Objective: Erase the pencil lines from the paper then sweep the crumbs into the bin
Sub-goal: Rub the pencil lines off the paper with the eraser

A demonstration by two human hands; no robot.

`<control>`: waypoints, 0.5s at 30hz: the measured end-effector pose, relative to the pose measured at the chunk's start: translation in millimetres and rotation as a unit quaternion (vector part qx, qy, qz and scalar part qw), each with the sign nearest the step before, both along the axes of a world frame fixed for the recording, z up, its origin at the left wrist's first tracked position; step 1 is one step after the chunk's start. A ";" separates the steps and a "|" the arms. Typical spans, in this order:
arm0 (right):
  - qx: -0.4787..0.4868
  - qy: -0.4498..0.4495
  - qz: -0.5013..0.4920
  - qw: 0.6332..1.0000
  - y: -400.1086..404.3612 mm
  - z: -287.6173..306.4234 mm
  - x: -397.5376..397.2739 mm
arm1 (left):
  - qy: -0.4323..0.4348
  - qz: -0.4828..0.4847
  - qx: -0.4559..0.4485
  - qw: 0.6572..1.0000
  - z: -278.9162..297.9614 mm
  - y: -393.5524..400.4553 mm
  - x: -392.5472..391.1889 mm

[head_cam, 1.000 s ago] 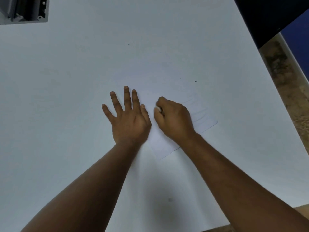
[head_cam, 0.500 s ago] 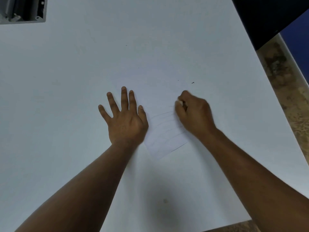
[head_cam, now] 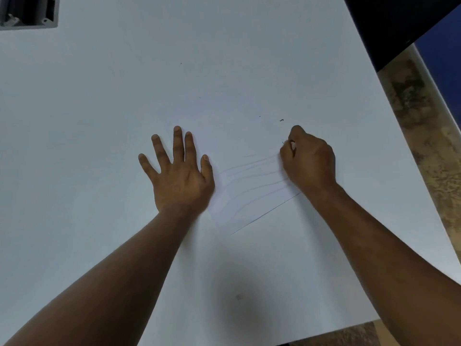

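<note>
Paper (head_cam: pixel 252 193) long axis diagonal; right hand (head_cam: pixel 308 162) grips eraser (head_cam: pixel 293 145).

**Hidden, cropped, too faint**

The right hand (head_cam: pixel 308 162) covers the paper's (head_cam: pixel 245 193) 3 o'clock end; only a pale sliver of the eraser (head_cam: pixel 292 145) shows between its fingers (head_cam: pixel 296 132). A grey box (head_cam: pixel 28 12) at 10 o'clock is cropped by the frame. Specks (head_cam: pixel 281 120) at 1 o'clock are too small to identify.

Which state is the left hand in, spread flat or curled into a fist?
Spread flat. The left hand lies palm down with straight, splayed fingers, at the left edge of the paper.
</note>
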State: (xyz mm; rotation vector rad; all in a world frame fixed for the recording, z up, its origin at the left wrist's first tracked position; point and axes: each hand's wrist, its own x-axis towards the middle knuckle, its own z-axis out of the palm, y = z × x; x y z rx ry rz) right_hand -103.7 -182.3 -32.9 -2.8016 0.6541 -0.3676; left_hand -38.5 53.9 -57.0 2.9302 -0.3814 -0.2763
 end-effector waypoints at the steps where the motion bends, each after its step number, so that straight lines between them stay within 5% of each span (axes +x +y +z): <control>1: 0.015 -0.008 0.003 1.000 1.6 2.5 0.7 | 0.000 0.000 0.000 1.000 0.1 -0.2 -0.2; 10: 0.039 -0.041 0.164 0.985 98.3 -4.0 9.2 | -0.007 -0.005 0.015 1.000 -1.1 0.5 -0.3; 15: -0.063 -0.037 0.067 0.995 35.8 -8.2 8.8 | -0.008 -0.007 0.009 1.000 -1.5 1.2 -0.1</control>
